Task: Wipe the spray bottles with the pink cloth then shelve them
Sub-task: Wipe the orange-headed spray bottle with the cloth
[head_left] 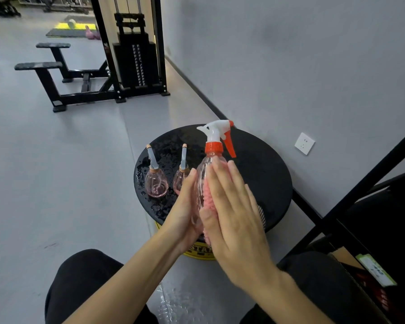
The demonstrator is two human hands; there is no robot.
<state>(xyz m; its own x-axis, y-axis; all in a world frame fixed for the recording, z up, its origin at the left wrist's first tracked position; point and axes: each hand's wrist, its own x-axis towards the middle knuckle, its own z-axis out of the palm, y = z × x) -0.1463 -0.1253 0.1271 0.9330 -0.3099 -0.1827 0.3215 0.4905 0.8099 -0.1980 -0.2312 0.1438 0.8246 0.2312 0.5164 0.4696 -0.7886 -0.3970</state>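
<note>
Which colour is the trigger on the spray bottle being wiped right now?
Orange-red: the trigger matches the collar, while the pump head is white. Only the head view shows it.

Round stool top (255, 164), glossy black and speckled with pale droplets, above a yellow base (197, 252) with black lettering. Over the stool top, a clear, pink-tinted spray bottle (202, 176) with a white head and an orange-red collar, trigger and nozzle tip. Against the bottle, a nubbly pink cloth (207, 197). On the stool top's left side, clear pink small bottles (156, 183) with grey-blue spouts and tan collars. Right of the stool top, a white socket (304, 143) on a pale grey wall (290, 54).
</note>
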